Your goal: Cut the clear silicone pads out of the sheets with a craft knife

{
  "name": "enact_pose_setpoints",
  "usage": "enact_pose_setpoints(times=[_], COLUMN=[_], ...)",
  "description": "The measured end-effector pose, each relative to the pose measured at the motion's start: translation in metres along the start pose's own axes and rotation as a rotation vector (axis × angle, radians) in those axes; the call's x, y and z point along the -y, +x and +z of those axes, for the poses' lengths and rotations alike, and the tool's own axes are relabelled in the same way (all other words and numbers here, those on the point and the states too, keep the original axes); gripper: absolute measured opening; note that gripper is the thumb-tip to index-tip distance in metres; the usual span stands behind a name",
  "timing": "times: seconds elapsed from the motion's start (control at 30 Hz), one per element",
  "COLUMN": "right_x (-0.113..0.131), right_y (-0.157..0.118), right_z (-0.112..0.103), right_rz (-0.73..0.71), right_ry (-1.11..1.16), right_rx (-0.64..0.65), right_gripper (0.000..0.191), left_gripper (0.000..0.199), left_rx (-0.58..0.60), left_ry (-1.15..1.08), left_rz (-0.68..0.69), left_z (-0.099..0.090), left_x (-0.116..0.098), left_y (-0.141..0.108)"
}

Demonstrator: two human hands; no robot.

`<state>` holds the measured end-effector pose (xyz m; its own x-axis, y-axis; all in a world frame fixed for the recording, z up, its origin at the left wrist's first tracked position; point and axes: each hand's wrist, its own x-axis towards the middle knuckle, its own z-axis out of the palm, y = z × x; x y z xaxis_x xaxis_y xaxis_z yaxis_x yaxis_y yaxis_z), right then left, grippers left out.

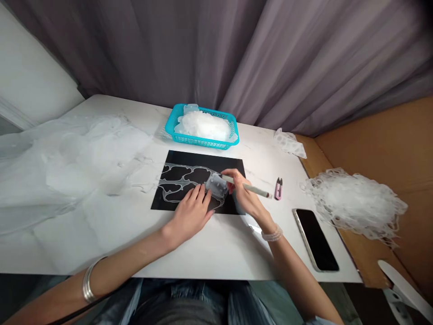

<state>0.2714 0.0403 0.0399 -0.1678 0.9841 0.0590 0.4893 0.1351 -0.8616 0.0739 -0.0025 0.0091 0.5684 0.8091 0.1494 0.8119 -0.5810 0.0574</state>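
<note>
A black mat (206,159) lies on the white table, and across it rests a clear, thin plastic sheet (181,182) with cut-out openings. One rounded, translucent piece (216,185) still fills its outline at the sheet's right end. My left hand (193,208) lies flat with fingers stretched out, its fingertips pressing the sheet beside that piece. In a pen grip, my right hand (241,192) is closed on a pale pen-shaped tool (256,190). The tool's front end points at the piece's upper edge; its tip is too small to make out.
Behind the mat stands a blue basket (203,142) heaped with translucent pieces (204,125). Many clear sheets (77,153) pile up at left. On the right are pink thread snips (278,188), a phone (317,239), a tangle of plastic scraps (355,203) and a crumpled clear bag (290,143).
</note>
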Motion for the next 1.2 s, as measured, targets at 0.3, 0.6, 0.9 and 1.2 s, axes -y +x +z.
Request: enact_pose_setpoints(times=[0.3,0.6,0.9,1.2], right_x=[-0.011,-0.009,-0.009,-0.019], right_y=[-0.026,-0.033,-0.032,-0.032], right_z=[0.014,0.015,0.014,0.015], right_rz=[-0.013,-0.2,-0.402,-0.582], right_ry=[-0.002,-0.204,-0.385,-0.475], right_rx=[0.074,0.14,0.183,0.146], right_gripper=[0.026,0.022,0.02,0.017], left_gripper=[0.053,0.054,0.052,0.049], left_rx=[0.074,0.084,0.081,0.038], left_ry=[0.022,0.065,0.139,0.112], left_rz=[0.035,0.059,0.054,0.062], left_z=[0.007,0.01,0.007,0.01], left_x=[-0.004,-0.005,-0.007,-0.004], left_y=[-0.009,-0.011,-0.011,-0.013])
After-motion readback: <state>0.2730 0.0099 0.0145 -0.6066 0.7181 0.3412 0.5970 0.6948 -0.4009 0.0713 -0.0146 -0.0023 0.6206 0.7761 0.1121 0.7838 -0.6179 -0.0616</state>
